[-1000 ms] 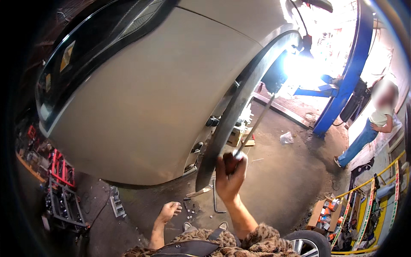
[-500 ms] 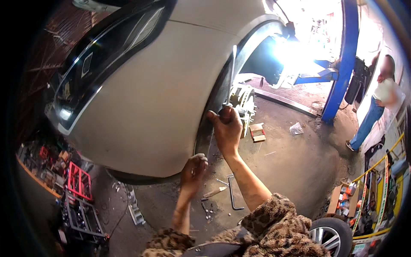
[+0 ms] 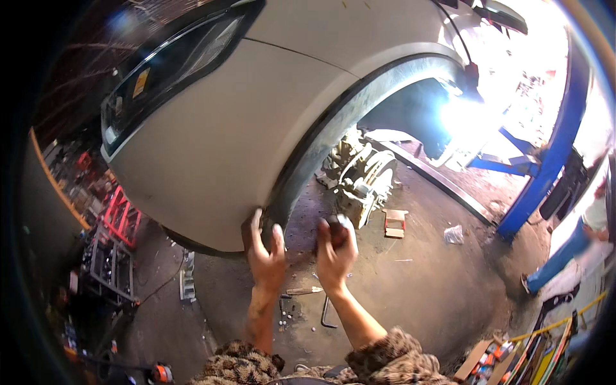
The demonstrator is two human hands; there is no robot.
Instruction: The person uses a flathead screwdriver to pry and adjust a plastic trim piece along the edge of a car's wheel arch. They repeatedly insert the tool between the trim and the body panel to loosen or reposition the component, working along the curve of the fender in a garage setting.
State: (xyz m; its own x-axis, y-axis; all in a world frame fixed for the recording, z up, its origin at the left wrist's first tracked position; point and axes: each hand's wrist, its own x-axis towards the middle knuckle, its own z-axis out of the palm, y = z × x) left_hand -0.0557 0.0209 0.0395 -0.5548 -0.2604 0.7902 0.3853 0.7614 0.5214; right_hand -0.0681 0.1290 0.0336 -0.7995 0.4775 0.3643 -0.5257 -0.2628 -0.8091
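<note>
The fingers of my left hand are spread apart at the lower corner of the car's pale bumper, touching it where it meets the dark wheel arch trim. Just right of it, my right hand is closed around the dark handle of a screwdriver, whose shaft cannot be made out now. Beyond the right hand, inside the arch, the bare brake disc and hub show with no wheel on them.
A bright lamp glares under the arch by the blue lift post. On the floor lie a small open box, a plastic bag, a bent bar and several small parts. A red crate stands left; a person stands right.
My right hand has come down and the screwdriver's long upright shaft no longer shows. My left hand has opened from a closed grip and moved up to the bumper edge. The view has shifted.
</note>
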